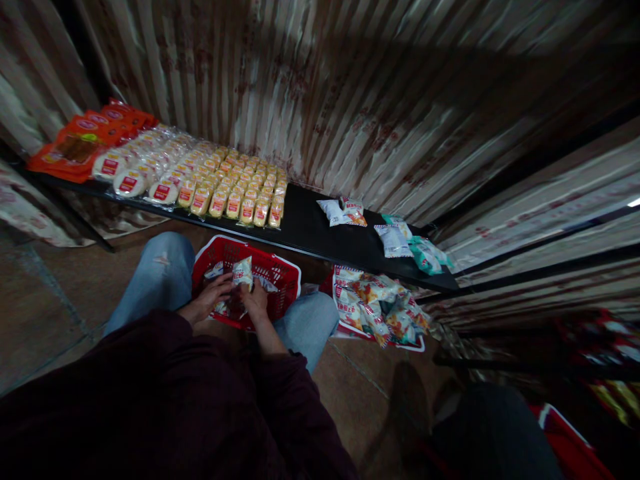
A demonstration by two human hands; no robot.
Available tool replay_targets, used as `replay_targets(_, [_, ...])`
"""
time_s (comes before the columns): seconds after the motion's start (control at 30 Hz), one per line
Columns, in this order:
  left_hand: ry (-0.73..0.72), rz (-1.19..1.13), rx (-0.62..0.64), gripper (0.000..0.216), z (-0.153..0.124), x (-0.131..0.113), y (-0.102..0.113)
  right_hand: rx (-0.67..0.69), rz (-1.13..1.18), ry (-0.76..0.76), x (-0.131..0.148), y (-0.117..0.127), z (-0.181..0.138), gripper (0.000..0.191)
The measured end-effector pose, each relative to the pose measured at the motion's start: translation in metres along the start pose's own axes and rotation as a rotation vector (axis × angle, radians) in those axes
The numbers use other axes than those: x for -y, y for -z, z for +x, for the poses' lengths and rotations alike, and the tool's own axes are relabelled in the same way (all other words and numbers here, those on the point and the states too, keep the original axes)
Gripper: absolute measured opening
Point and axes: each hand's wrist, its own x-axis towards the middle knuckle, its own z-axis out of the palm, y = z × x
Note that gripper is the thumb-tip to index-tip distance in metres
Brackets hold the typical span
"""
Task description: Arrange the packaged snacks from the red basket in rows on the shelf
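Note:
A small white-and-yellow snack bag (243, 272) stands upright over the red shopping basket (287, 267) between my knees. My right hand (256, 301) grips the lower end of this bag. My left hand (213, 295) is at its left side, with fingers loosely stretched towards it; whether they touch it is hard to tell. More small packets lie in the basket beneath my hands, partly hidden by them.
A low black shelf (305, 223) holds rows of yellow packaged cakes (233, 190), white round packs (131, 181), orange bags (87, 137) and several snack bags (395, 240). At right stands a second basket of bags (375, 307). Another person's leg (493, 433) is lower right.

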Motion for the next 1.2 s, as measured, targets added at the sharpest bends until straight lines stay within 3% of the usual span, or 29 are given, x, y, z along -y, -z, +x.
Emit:
replay_targets(0.27, [0.050, -0.013, -0.040, 0.056, -0.004, -0.005, -0.004, 0.041, -0.046, 0.147, 0.013, -0.005, -0.011, 0.035])
replay_targets(0.43, [0.108, -0.152, -0.085, 0.040, 0.001, -0.006, -0.002, 0.050, -0.014, 0.188, 0.011, -0.005, -0.009, 0.029])
replay_targets(0.63, [0.190, -0.225, -0.158, 0.025, 0.006, -0.005, 0.002, -0.091, -0.006, 0.116, 0.003, -0.004, 0.001, 0.028])
replay_targets(0.9, [0.175, -0.241, -0.171, 0.033, -0.007, -0.013, -0.004, -0.125, -0.025, 0.133, -0.012, -0.012, 0.008, 0.025])
replay_targets(1.2, [0.237, -0.295, -0.190, 0.009, -0.002, -0.015, -0.008, -0.162, -0.120, 0.148, -0.004, -0.008, 0.005, 0.023])
